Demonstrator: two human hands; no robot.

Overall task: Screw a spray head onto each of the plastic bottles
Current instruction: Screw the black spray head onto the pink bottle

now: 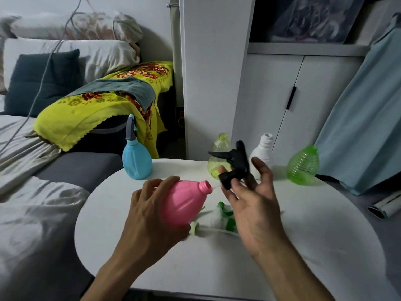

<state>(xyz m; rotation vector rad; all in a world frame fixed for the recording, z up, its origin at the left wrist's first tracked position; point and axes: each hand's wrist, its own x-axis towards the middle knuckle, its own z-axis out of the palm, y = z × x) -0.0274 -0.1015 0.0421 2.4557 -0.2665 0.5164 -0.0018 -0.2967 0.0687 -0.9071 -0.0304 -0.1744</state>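
My left hand (149, 211) grips a pink bottle (184, 203), tilted with its open neck pointing right. My right hand (251, 203) holds a black spray head (234, 164) just right of that neck; its thin tube reaches toward the opening. A blue bottle (136, 159) with a spray head fitted stands at the table's far left. A yellow-green bottle (219, 157), a white bottle (263, 153) and a ribbed green bottle (302, 166) stand open-necked at the back. Green and white spray heads (223, 216) lie on the table under my hands.
The round white table (303, 235) stands beside a bed with pillows and a yellow flowered cloth (104, 105). White cabinet doors (282, 94) rise behind, and a blue curtain (358, 127) hangs on the right. A rolled sheet (384, 207) lies at the right edge.
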